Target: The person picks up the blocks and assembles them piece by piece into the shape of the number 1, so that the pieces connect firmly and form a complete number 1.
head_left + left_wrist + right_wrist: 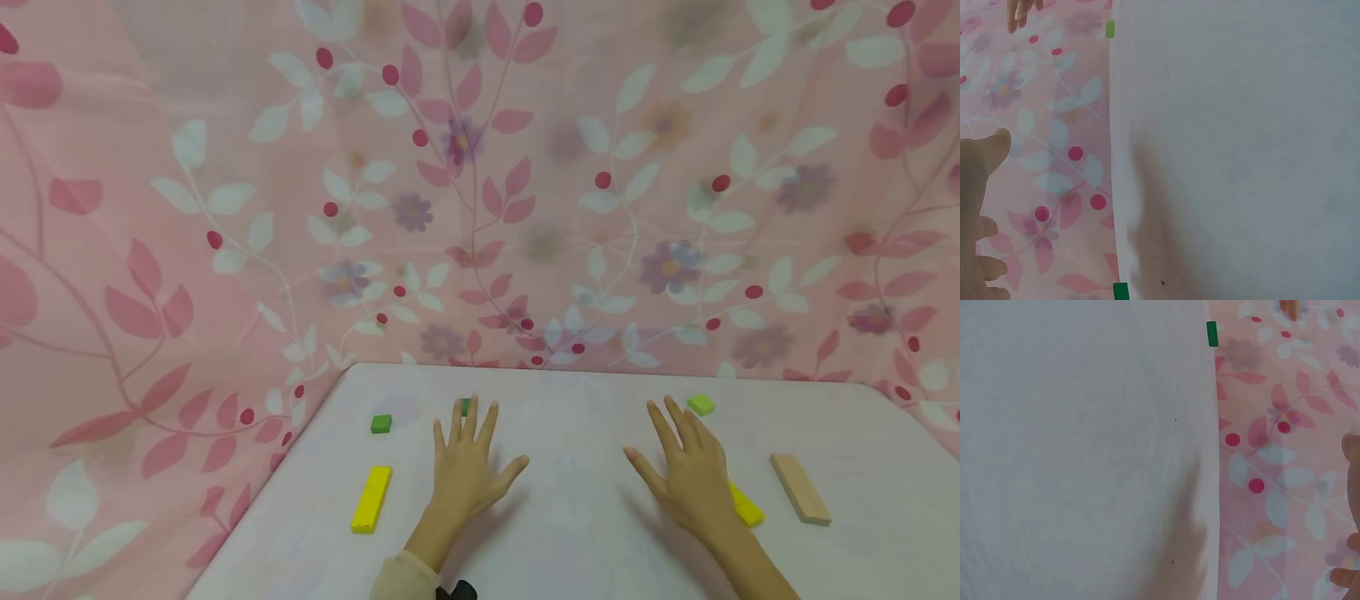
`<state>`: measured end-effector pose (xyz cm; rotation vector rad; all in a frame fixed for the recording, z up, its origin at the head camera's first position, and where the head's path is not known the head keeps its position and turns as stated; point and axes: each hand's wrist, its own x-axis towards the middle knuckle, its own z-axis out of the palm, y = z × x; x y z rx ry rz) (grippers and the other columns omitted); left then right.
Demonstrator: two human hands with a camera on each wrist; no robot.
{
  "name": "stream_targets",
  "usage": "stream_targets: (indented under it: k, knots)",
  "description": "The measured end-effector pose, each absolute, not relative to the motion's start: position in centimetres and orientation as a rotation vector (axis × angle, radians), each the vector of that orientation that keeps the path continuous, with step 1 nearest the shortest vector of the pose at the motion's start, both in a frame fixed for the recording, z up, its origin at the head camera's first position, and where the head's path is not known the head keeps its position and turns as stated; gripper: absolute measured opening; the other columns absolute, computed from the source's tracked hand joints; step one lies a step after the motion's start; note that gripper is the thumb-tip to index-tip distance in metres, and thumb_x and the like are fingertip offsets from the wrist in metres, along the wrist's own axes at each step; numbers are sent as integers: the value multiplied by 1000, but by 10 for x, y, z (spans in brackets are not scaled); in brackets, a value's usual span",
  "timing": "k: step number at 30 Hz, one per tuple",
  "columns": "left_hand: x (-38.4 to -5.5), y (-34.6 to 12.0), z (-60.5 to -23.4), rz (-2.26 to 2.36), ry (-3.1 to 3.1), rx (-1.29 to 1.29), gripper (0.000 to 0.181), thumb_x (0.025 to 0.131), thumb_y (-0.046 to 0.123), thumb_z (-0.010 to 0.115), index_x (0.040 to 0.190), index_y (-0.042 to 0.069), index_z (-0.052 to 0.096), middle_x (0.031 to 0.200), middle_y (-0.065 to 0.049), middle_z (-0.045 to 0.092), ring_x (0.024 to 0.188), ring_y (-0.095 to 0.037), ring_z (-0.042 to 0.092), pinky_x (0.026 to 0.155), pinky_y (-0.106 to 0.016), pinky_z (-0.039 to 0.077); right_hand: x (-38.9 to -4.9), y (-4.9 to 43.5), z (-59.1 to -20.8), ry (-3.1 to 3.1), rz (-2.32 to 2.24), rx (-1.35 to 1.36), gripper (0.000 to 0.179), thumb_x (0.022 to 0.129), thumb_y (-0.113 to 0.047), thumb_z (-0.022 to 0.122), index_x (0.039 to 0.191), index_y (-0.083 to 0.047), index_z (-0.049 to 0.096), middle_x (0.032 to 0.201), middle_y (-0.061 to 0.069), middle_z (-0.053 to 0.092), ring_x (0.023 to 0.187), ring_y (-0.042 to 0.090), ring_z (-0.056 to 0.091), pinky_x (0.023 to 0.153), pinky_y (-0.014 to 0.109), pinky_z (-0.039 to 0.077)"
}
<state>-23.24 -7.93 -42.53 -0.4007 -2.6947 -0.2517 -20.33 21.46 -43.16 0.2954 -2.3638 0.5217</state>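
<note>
Both hands are spread above the white table, fingers extended and holding nothing. In the head view the left hand (467, 471) overlaps a dark green block (465, 407), mostly hidden behind its fingertips. The right hand (688, 471) partly covers a yellow block (746, 505). Left of the left hand lie a small green block (381, 424) and a long yellow block (372, 499). A light green block (701, 404) sits beyond the right fingertips, and a plain wooden block (800, 489) lies to that hand's right. Each wrist view catches its own hand's fingers (979, 206) at the edge.
The white table (570, 533) ends at a far edge in front of a pink floral cloth (480, 208), which hangs behind it and along the left side. Soft shadows of the hands fall on the tabletop.
</note>
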Motion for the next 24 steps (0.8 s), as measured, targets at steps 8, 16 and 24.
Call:
stream_targets:
  k: [8,16,24]
  knots:
    - [-230,-105,-426,-271,-2670,-379,77,83,61,55,139,11,44,133,-15,53,124,-37,46,98,-59,34,-198,231,-435,-2336,516,319,65,81,-32,70,134,-3,47,131,25,46,110,48,45,77,66,36]
    - [-229,-139,-428,-214,-2614,-294,51,77,40,72,112,4,64,96,-15,68,83,-32,62,66,-44,51,-190,254,-438,-2487,548,254,61,87,-34,65,134,0,45,129,26,45,103,51,46,74,67,34]
    - [-227,-170,-428,-266,-2591,-248,45,76,33,75,106,1,66,95,-18,68,83,-35,63,63,-45,52,-186,277,-439,-2519,528,259,57,86,-31,67,127,4,50,116,30,52,103,50,47,84,67,33]
